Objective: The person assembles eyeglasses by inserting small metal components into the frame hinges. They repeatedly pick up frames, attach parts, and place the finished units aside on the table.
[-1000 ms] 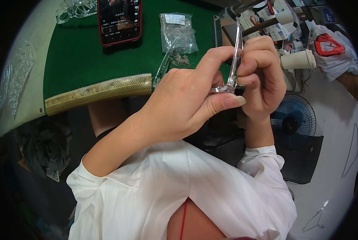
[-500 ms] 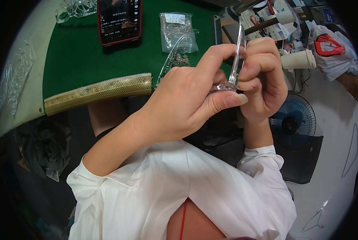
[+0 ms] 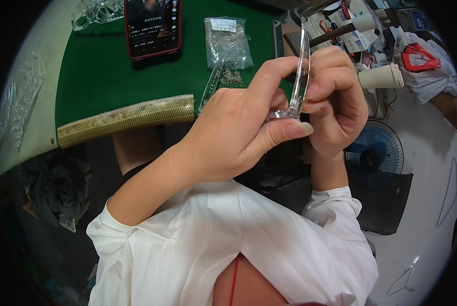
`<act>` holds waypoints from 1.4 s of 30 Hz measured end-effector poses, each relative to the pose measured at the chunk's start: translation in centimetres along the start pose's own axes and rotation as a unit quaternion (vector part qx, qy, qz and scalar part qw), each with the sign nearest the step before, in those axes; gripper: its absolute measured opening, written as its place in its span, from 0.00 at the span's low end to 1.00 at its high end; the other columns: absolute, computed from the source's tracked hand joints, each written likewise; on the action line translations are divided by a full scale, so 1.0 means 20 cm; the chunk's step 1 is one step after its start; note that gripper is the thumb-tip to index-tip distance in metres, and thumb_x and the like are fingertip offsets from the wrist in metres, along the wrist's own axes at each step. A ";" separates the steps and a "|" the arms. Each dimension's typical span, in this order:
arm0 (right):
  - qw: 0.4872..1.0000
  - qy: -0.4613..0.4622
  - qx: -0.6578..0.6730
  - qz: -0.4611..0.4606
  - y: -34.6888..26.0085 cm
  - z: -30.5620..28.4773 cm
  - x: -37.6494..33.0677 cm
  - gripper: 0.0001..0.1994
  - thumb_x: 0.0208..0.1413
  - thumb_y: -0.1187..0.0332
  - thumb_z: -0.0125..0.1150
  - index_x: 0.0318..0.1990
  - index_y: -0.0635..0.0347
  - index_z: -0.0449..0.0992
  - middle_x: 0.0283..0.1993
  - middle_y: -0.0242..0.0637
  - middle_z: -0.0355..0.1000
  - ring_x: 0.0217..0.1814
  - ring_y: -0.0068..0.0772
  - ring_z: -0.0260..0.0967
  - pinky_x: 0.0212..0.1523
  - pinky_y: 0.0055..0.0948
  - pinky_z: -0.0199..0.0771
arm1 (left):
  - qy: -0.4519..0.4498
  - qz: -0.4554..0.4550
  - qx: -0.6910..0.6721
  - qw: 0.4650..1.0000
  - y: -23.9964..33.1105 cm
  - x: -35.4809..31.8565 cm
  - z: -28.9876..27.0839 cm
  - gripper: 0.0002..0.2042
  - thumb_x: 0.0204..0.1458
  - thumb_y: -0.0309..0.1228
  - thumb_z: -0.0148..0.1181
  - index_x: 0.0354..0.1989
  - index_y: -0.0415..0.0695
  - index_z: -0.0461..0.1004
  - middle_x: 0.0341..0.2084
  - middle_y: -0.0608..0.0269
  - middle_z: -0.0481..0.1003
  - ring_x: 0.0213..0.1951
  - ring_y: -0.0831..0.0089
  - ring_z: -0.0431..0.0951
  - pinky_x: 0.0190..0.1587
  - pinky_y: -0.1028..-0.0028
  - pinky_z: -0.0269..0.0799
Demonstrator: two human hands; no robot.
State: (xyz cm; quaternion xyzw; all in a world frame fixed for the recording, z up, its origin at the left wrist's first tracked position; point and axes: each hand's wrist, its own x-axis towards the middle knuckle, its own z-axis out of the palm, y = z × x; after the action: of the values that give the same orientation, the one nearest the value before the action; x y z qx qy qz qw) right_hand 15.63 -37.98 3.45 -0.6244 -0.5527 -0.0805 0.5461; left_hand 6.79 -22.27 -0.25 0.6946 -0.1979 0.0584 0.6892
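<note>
Clear plastic glasses (image 3: 282, 113) are pinched by my left hand (image 3: 228, 132), its thumb along the front piece and its index finger against the upright temple arm (image 3: 302, 61). Curled and closed, my right hand (image 3: 339, 99) brings its thumb and fingertips to the hinge corner where arm and front meet. Whatever sits between those fingertips is too small or hidden to tell. Behind my left hand, another clear temple arm (image 3: 219, 64) lies on the green mat. Beside it is a small pile of tiny metal screws (image 3: 231, 78), just below a clear labelled plastic bag (image 3: 227, 41).
A phone (image 3: 153, 30) in a red case stands at the back of the green mat (image 3: 98, 71). A gold mesh strip (image 3: 126, 116) edges the table. More clear frames (image 3: 98, 13) lie at the far left. At right are a white cup (image 3: 381, 76) and a blue fan (image 3: 374, 153).
The glasses' temple arm has tilted slightly and shifted a little left. My right fingertips have shifted slightly at the hinge. Both hands otherwise keep their places.
</note>
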 end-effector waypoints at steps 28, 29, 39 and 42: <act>0.928 0.024 -0.348 -0.133 -0.01 0.00 0.00 0.32 0.48 0.34 0.47 0.40 0.52 0.82 0.31 0.28 0.65 0.31 0.26 0.59 0.29 0.24 0.59 | 0.006 0.003 -0.131 0.991 -0.01 0.02 -0.01 0.32 0.60 0.44 0.49 0.64 0.34 0.49 0.44 0.59 0.68 0.39 0.77 0.73 0.42 0.78 0.69; 0.926 0.015 -0.352 -0.135 -0.01 0.00 0.00 0.34 0.48 0.33 0.45 0.40 0.54 0.82 0.31 0.29 0.65 0.31 0.26 0.60 0.28 0.23 0.58 | 0.009 0.007 -0.129 0.992 -0.01 0.02 0.00 0.32 0.60 0.44 0.49 0.64 0.34 0.49 0.46 0.58 0.68 0.40 0.76 0.73 0.42 0.78 0.69; 0.908 -0.015 -0.383 -0.171 0.00 -0.04 0.00 0.40 0.50 0.30 0.35 0.39 0.58 0.81 0.34 0.33 0.64 0.31 0.24 0.61 0.25 0.19 0.56 | -0.009 -0.022 -0.138 0.990 0.00 0.02 -0.02 0.33 0.59 0.46 0.50 0.64 0.34 0.49 0.53 0.56 0.64 0.44 0.74 0.72 0.47 0.75 0.68; 0.899 -0.009 -0.396 -0.188 0.01 -0.04 0.00 0.40 0.50 0.30 0.34 0.39 0.57 0.82 0.34 0.33 0.64 0.32 0.25 0.62 0.27 0.20 0.58 | 0.008 -0.007 -0.133 0.991 0.00 0.01 -0.01 0.32 0.60 0.44 0.50 0.64 0.35 0.49 0.55 0.56 0.62 0.45 0.74 0.71 0.48 0.75 0.68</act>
State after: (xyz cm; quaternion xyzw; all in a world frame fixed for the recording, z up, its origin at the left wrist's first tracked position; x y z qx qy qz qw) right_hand 16.17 -38.60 3.60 -0.6744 -0.5871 -0.3879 0.2236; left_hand 7.09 -22.21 -0.20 0.5979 -0.1933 0.0324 0.7772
